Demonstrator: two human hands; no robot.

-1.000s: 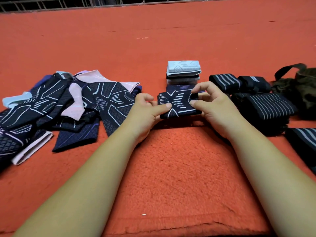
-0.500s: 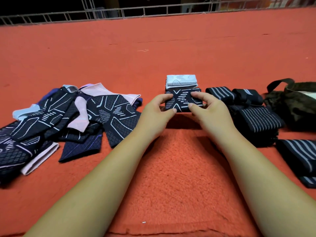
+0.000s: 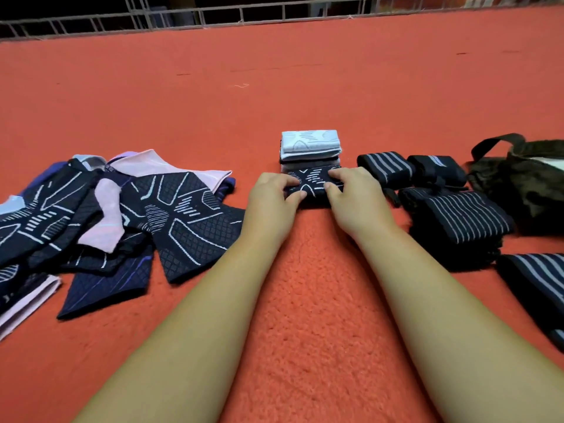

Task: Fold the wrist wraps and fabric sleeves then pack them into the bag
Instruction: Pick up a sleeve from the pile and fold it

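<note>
Against the near side of the folded stack, we are gripping the folded dark sleeve, left hand curled round its left end, right hand round its right. Left of that stack unfolded sleeves are lying heaped; right of it, wrist wraps and the bag are sitting.

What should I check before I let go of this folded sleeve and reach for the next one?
1. Left hand and right hand both grip the folded sleeve: ok.
2. No loose end showing on the sleeve: ok.
3. Sleeve squared up against the stack: cannot tell, the hands cover its edges.
4. Unfolded pile lies apart on the left: ok.
5. Wraps lie apart from the sleeve, on the right: ok.
6. Bag open for packing: cannot tell.
</note>
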